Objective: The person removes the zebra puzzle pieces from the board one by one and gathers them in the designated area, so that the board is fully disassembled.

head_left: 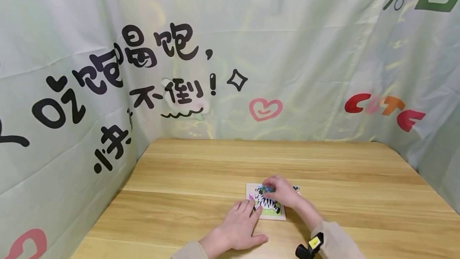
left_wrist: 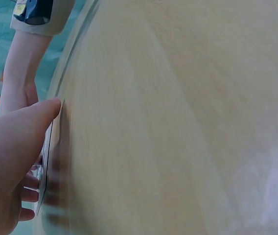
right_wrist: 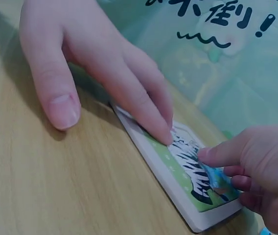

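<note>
A flat picture board (head_left: 282, 216) with a pale rim and a zebra (head_left: 268, 204) on green lies on the table. My left hand (head_left: 238, 226) spreads over its near left corner; in the right wrist view the left hand's (right_wrist: 95, 54) fingertips touch the zebra while its thumb is over the wood. At the board's upper part my right hand (head_left: 283, 193) has its fingers curled, thumb against a blue piece (right_wrist: 218, 177) over the picture. Its fingers partly hide that piece. The left wrist view shows the board (left_wrist: 44, 171) edge-on beyond the left hand (left_wrist: 4, 156).
A small colourful piece (head_left: 297, 190) shows just behind the right hand. The wooden table (head_left: 179, 171) is bordered by a printed cloth (head_left: 305, 71) at the back and sides. A black device with a yellow label (head_left: 314, 243) sits on the right wrist.
</note>
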The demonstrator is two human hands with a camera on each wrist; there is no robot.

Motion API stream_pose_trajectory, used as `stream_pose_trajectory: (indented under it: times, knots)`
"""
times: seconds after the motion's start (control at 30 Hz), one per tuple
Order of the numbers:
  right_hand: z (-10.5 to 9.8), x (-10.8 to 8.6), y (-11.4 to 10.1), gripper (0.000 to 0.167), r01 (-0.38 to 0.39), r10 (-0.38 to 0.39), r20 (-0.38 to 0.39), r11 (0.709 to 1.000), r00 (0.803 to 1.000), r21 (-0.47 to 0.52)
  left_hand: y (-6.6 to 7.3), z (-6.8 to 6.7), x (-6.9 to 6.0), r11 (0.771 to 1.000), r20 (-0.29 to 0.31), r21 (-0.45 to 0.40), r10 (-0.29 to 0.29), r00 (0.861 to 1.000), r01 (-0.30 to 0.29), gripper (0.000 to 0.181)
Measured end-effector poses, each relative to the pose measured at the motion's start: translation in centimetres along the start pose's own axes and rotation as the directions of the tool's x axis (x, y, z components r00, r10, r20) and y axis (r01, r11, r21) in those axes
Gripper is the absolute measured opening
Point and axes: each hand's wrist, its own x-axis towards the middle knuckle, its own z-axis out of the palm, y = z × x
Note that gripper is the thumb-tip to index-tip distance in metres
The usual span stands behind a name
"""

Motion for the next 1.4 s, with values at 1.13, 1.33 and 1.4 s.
stream_pose_trajectory:
  times: [1.13,1.33,1.4]
  knots:
    - [-0.10,0.08,-0.14,0.025,0.023,-0.021,0.048,0.998,0.999,-0.054,-0.07,-0.27,0.09,0.999,-0.052,0.020,0.028,0.998,-0.027,0.077]
    - [-0.40,0.06,-0.08,0.027,0.052,-0.048,0.073,0.997,0.996,-0.050,-0.11,-0.43,0.70,1.000,-0.068,0.015,0.020,0.997,-0.019,0.075]
    - [-0.43,0.05,-0.10,0.026,0.076,-0.071,0.078,0.995,0.994,-0.064,-0.11,-0.62,0.85,1.000,-0.054,0.018,0.010,0.998,-0.009,0.075]
